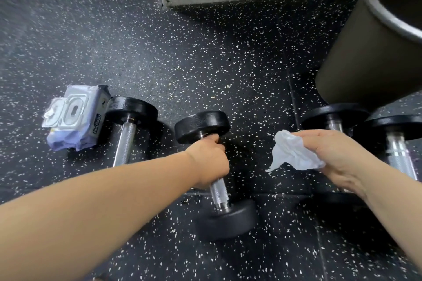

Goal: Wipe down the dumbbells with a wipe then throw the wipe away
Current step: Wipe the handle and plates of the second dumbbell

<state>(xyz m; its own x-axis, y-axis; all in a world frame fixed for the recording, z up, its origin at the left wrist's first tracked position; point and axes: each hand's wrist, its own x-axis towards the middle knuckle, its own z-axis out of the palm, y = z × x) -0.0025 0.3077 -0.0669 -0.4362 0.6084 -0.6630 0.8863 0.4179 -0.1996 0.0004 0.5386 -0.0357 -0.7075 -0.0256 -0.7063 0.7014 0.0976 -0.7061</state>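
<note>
My L hand (210, 159), nearest, has fingers curled round the dumbbell (202, 126) handle, just under its far head. R hand (338, 155) pinches the crumpled wipe (294, 153), clear of the bar. I'd steady w/ L, then wrap the wipe round the handle.

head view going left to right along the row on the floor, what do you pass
wipes pack → first dumbbell → second dumbbell, gripped by the left hand → wipe held by the right hand → third dumbbell → fourth dumbbell
</note>
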